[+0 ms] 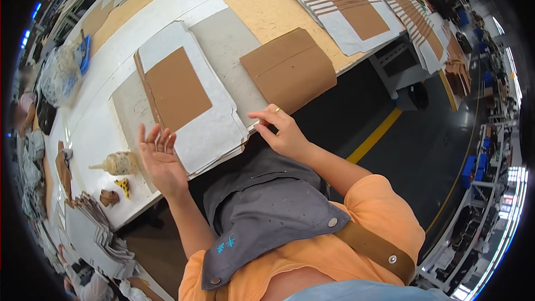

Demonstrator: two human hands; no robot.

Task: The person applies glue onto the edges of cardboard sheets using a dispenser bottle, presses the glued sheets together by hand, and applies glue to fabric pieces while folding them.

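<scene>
My left hand is raised, palm turned up and fingers apart, with nothing in it. It is by the left edge of a stack of white sheets, whose top sheet bears a brown rectangular panel. My right hand is near the stack's lower right corner at the table edge. Its index finger and thumb are apart, and I see nothing held between them. Just beyond it lies a brown folded piece, partly over the table edge. Grey boards lie beneath the stack.
Left on the table are a glue bottle, a small yellow object and a brown lump. A plastic bag lies farther off. Overlapping white sheets with brown panels fill the far right. Grey layered pieces hang lower left.
</scene>
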